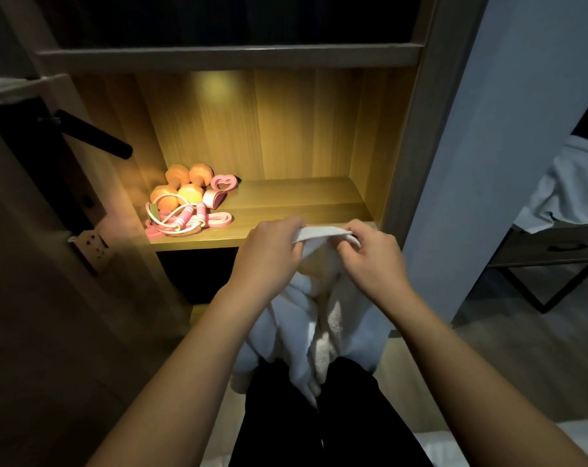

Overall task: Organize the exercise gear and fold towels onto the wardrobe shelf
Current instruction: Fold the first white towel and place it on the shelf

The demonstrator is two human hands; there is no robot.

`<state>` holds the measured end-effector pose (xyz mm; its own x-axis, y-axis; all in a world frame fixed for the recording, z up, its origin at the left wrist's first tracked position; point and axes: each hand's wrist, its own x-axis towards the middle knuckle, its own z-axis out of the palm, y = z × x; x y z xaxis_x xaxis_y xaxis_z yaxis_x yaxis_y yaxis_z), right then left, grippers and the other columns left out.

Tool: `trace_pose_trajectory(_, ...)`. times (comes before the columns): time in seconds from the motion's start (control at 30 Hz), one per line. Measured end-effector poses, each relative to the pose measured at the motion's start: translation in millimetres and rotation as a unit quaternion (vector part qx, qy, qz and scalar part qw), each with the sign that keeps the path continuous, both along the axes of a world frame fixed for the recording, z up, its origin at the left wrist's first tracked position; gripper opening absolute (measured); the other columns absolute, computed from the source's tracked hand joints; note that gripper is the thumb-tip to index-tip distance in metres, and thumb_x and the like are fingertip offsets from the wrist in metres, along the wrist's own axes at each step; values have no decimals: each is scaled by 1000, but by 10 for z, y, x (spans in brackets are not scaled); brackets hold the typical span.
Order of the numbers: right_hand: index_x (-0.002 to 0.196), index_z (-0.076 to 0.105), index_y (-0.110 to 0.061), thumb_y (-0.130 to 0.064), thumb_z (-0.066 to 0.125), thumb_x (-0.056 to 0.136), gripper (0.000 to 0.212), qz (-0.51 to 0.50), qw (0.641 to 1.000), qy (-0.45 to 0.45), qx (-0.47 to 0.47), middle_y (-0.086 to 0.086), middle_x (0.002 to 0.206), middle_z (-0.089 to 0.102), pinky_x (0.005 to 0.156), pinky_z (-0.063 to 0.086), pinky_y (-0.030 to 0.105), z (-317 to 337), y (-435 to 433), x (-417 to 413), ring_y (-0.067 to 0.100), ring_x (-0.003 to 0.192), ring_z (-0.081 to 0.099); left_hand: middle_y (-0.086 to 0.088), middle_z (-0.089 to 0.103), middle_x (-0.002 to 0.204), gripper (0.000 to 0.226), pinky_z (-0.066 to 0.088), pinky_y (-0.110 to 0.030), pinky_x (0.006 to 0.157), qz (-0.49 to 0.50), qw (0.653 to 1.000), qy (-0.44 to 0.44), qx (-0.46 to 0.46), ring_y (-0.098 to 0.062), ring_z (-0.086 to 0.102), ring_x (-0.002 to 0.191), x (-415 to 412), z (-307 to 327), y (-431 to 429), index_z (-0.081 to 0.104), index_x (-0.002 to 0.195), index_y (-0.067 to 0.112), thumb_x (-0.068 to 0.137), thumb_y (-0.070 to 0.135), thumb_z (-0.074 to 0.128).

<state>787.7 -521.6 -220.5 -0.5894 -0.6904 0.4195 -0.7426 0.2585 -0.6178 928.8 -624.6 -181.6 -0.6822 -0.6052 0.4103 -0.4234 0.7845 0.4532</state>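
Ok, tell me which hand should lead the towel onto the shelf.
Probably right: the right hand pinches the towel before the bare part of the shelf; the left hand sits nearer the dumbbells.

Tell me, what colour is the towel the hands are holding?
White. The towel shows best in the head view, the only one here.

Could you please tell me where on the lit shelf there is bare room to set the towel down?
The shelf is bare from the pink bands across to its right wall. The left end is crowded: orange dumbbells, jump rope and bands heaped together.
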Motion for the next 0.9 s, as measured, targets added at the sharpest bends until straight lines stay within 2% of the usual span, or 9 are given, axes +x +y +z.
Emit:
trace_pose_trajectory(0.13, 87, 59, -27, -35, 53, 88, 10, -39, 997, 41, -42, -5, 72, 64, 56, 41, 31, 213, -15, -82, 23, 70, 57, -8, 63, 94, 20, 44, -38, 66, 51, 998, -4, -28, -31, 57, 87, 20, 2, -178, 61, 99, 14, 83, 5, 53)
trace_pose_trajectory(0.3, 85, 59, -28, -28, 53, 91, 9, -71, 996, 14, -54, -5, 74, 63, 61, 49, 36, 332, 80, -296, 22, 72, 59, -4, 57, 90, 19, 46, -43, 69, 109, 992, 59, -2, -26, 53, 83, 146, -85, -402, 58, 92, 14, 81, -1, 54)
trace_pose_trajectory(0.4, 83, 58, -28, -27, 54, 92, 10, -109, 992, 8, -68, -12, 69, 58, 55, 41, 29, 411, 125, -428, 15, 68, 56, 8, 54, 78, 23, 42, -33, 55, 145, 979, 134, 49, -13, 53, 73, 184, -23, -505, 54, 89, 20, 83, -1, 53)
trace_pose_trajectory(0.5, 82, 58, -29, -25, 55, 92, 11, -126, 990, 7, -62, -9, 69, 57, 52, 34, 24, 503, 135, -484, 12, 65, 53, 18, 54, 76, 21, 36, -24, 53, 141, 964, 207, 85, 0, 51, 72, 142, 192, -510, 58, 89, 23, 88, 3, 53)
trace_pose_trajectory(0.6, 82, 59, -26, -26, 54, 92, 11, -137, 988, -12, -68, -1, 75, 62, 55, 38, 28, 570, 137, -520, 24, 72, 57, 16, 56, 76, 19, 36, -11, 52, 92, 961, 248, 78, 0, 52, 71, 89, 482, -448, 61, 89, 22, 90, 6, 51)
trace_pose_trajectory(0.67, 84, 59, -26, -26, 55, 92, 9, -131, 988, -13, -80, -1, 77, 62, 54, 37, 26, 638, 141, -515, 25, 74, 57, 12, 58, 77, 15, 38, -11, 52, 62, 962, 262, 50, -3, 53, 71, 58, 729, -423, 63, 89, 19, 93, 9, 51)
trace_pose_trajectory(0.73, 95, 61, -29, -27, 59, 92, 5, -87, 992, -14, -94, -7, 84, 62, 60, 42, 28, 714, 152, -482, 22, 82, 61, 10, 59, 76, 13, 39, -24, 54, 50, 970, 239, 17, -6, 52, 71, 15, 953, -400, 64, 89, 17, 94, 13, 53)
trace_pose_trajectory(0.77, 105, 60, -32, -28, 62, 91, 14, -49, 994, -18, -99, -9, 90, 63, 67, 47, 29, 750, 162, -426, 18, 87, 62, 8, 58, 74, 12, 38, -27, 55, 47, 975, 218, 2, -7, 51, 69, -5, 1030, -379, 65, 87, 16, 93, 13, 54)
trace_pose_trajectory(0.9, 134, 50, -39, -32, 69, 87, 51, 63, 993, 3, -101, -10, 111, 66, 83, 55, 32, 792, 174, -120, 11, 93, 63, 7, 56, 68, 13, 33, -20, 52, 11, 990, 135, -26, -13, 50, 67, -82, 1041, -198, 64, 80, 22, 87, 13, 58)
